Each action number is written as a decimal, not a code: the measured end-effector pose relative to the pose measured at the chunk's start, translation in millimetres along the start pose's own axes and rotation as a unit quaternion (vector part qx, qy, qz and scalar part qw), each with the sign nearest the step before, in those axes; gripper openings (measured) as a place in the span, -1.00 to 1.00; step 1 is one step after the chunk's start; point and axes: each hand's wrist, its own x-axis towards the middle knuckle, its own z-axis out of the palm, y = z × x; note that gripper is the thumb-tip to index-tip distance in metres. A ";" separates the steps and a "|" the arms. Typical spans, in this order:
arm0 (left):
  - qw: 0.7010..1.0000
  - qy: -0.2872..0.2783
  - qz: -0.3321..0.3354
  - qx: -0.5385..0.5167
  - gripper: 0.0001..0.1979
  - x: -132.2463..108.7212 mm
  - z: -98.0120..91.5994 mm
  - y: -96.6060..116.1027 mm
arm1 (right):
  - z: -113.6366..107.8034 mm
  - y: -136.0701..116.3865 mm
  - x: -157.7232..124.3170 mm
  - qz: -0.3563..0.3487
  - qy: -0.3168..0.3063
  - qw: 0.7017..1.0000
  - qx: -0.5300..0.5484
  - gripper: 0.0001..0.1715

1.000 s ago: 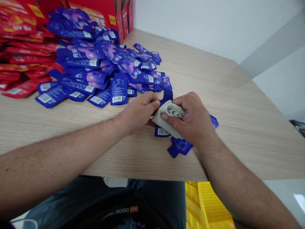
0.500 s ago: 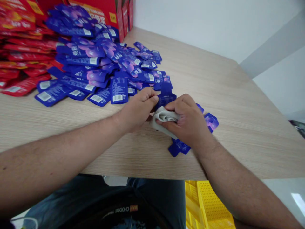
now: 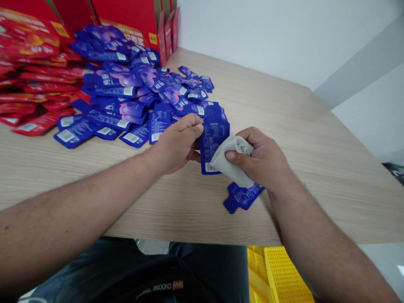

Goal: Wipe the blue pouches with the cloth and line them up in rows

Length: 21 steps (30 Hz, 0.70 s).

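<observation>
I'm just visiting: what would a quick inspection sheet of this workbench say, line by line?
Surface: pale wood-grain table.
Job's things: blue pouch, held tilted; grey cloth against its lower part; second pouch flat beneath the right wrist.
Clutter: heap of blue pouches; red pouches far left.
Hands: left hand pinches the blue pouch's top; right hand grips the grey cloth.
Cables: nothing seen.
Surroundings: red cartons behind, white wall, yellow crate below the table edge.

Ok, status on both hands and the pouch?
Left hand pinching blue pouch at its top. Right hand pressing grey cloth on it. Second pouch lies beneath right hand.
</observation>
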 end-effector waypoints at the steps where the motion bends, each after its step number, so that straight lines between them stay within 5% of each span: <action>1: 1.000 -0.021 -0.006 0.012 -0.94 -1.6 1.0 -2.9 | 1.7 -1.0 -0.1 -0.010 0.003 1.000 -0.005 -0.58; 9: 0.973 -0.177 -0.012 0.150 -0.93 -19.1 9.4 -13.3 | -5.5 6.3 4.2 0.004 0.117 0.993 -0.034 -0.69; 16: 0.989 -0.103 -0.014 0.109 -0.89 -11.9 5.2 -14.3 | -2.3 -1.3 0.2 -0.048 0.017 0.999 -0.015 -0.55; 21: 0.994 -0.098 -0.029 0.039 -0.90 -9.6 3.1 -10.8 | -6.1 12.2 9.7 0.038 0.134 0.987 -0.086 -0.65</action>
